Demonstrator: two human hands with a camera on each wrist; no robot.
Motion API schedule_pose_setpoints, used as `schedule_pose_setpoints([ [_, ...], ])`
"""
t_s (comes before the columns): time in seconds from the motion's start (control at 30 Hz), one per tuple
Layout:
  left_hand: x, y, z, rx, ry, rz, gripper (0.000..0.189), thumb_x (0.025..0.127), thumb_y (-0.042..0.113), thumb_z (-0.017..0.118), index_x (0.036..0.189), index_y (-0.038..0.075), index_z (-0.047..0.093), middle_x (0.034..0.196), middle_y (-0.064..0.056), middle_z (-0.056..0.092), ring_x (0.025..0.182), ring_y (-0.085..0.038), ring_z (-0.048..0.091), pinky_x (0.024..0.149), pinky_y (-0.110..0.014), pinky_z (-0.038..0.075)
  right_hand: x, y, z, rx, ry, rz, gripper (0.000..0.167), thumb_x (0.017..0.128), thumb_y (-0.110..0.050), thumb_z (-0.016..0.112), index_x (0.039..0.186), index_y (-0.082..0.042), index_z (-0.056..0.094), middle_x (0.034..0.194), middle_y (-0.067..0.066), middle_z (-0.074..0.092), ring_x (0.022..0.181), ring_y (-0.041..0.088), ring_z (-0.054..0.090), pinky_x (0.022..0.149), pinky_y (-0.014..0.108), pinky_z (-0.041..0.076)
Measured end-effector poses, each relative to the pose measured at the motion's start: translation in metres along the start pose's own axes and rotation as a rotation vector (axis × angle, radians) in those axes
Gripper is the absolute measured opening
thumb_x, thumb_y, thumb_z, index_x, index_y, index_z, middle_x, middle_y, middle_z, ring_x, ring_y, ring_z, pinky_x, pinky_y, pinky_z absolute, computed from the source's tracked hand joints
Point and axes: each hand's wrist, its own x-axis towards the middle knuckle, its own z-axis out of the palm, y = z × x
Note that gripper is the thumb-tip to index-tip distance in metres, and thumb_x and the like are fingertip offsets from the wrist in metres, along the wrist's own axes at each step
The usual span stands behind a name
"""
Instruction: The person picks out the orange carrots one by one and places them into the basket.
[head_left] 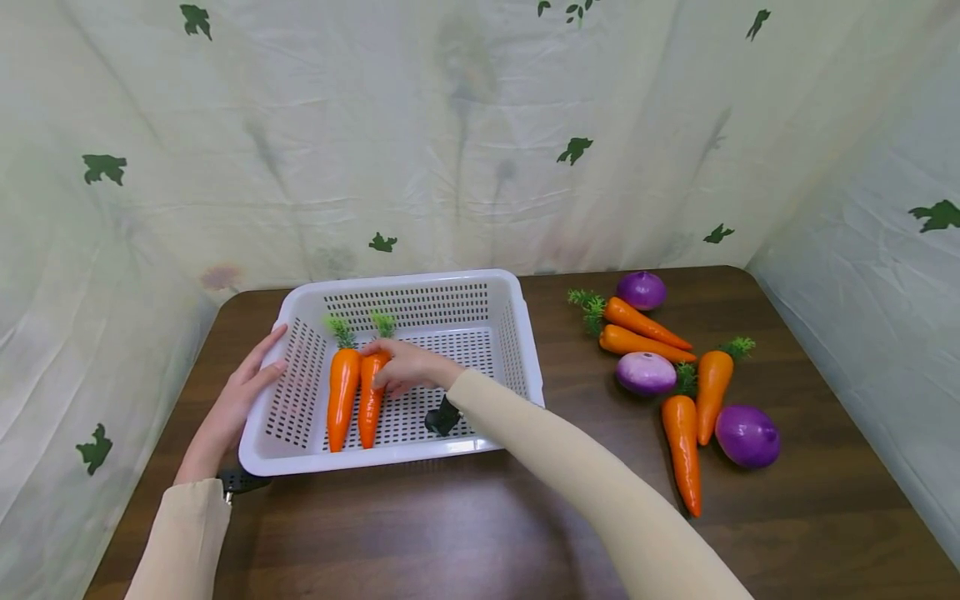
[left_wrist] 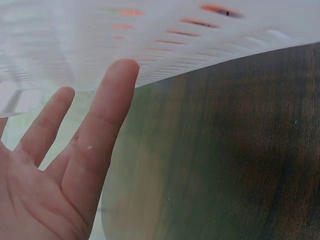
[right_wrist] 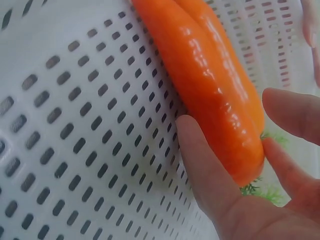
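Note:
Two orange carrots with green tops lie side by side in a white perforated basket: a left carrot and a right carrot. My right hand reaches into the basket and holds the right carrot near its leafy end. In the right wrist view, the thumb is along one side of that carrot and fingertips are at its other side. At the basket's left wall, my left hand rests with straight, spread fingers; the left wrist view shows its fingertips against the outer wall.
Right of the basket, on the dark wooden table, lie several more carrots and three purple onion-like vegetables. A patterned curtain hangs behind the table. The black wrist camera shows beneath the right wrist, inside the basket's outline.

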Motion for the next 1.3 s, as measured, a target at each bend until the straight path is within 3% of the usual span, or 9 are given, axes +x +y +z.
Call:
schedule_pose_setpoints([
  [0.23, 0.000, -0.001, 0.000, 0.000, 0.002, 0.000, 0.057, 0.103, 0.030, 0.039, 0.153, 0.038, 0.012, 0.146, -0.027, 0.019, 0.091, -0.006, 0.061, 0.065, -0.041, 0.057, -0.001, 0.000, 0.001, -0.017, 0.005, 0.001, 0.054, 0.087, 0.005, 0.061, 0.137, -0.010, 0.048, 0.120, 0.014, 0.051, 0.085, 0.030, 0.059, 0.080, 0.040, 0.055],
  [0.4, 0.001, -0.002, 0.000, -0.004, 0.000, 0.002, 0.057, 0.103, 0.029, 0.039, 0.153, 0.037, 0.012, 0.146, -0.027, 0.019, 0.091, -0.006, 0.061, 0.065, -0.041, 0.057, -0.004, -0.002, 0.000, -0.053, 0.018, -0.007, 0.053, 0.088, 0.004, 0.062, 0.137, -0.010, 0.049, 0.116, 0.012, 0.052, 0.084, 0.029, 0.059, 0.081, 0.039, 0.054],
  [0.6, 0.001, -0.002, 0.000, 0.002, 0.004, -0.005, 0.058, 0.103, 0.030, 0.039, 0.154, 0.037, 0.011, 0.146, -0.027, 0.018, 0.091, -0.005, 0.061, 0.065, -0.040, 0.057, -0.012, -0.008, -0.007, -0.059, 0.036, 0.003, 0.052, 0.089, 0.004, 0.059, 0.138, -0.009, 0.048, 0.124, 0.016, 0.050, 0.095, 0.036, 0.061, 0.085, 0.042, 0.053],
  [0.87, 0.000, 0.000, 0.000, 0.005, 0.005, -0.001, 0.057, 0.103, 0.030, 0.039, 0.154, 0.037, 0.012, 0.146, -0.027, 0.019, 0.091, -0.005, 0.061, 0.065, -0.039, 0.057, -0.025, -0.015, -0.022, -0.063, 0.053, -0.083, 0.048, 0.091, 0.003, 0.056, 0.137, -0.005, 0.048, 0.125, 0.021, 0.054, 0.105, 0.039, 0.058, 0.087, 0.047, 0.051],
  [1.13, -0.001, 0.001, 0.000, 0.021, 0.000, -0.008, 0.056, 0.103, 0.034, 0.038, 0.153, 0.040, 0.013, 0.145, -0.025, 0.020, 0.091, -0.006, 0.061, 0.067, -0.041, 0.057, -0.052, -0.023, -0.045, -0.064, 0.039, -0.155, 0.043, 0.094, 0.001, 0.052, 0.136, -0.005, 0.046, 0.119, 0.024, 0.056, 0.101, 0.030, 0.058, 0.081, 0.036, 0.054],
  [1.3, -0.001, 0.000, 0.000, 0.020, -0.005, -0.002, 0.056, 0.103, 0.033, 0.038, 0.153, 0.040, 0.013, 0.145, -0.025, 0.020, 0.092, -0.006, 0.061, 0.068, -0.040, 0.057, -0.070, -0.024, -0.059, -0.080, 0.048, -0.186, 0.042, 0.096, -0.003, 0.051, 0.137, -0.005, 0.045, 0.112, 0.018, 0.057, 0.103, 0.033, 0.058, 0.079, 0.034, 0.055],
])
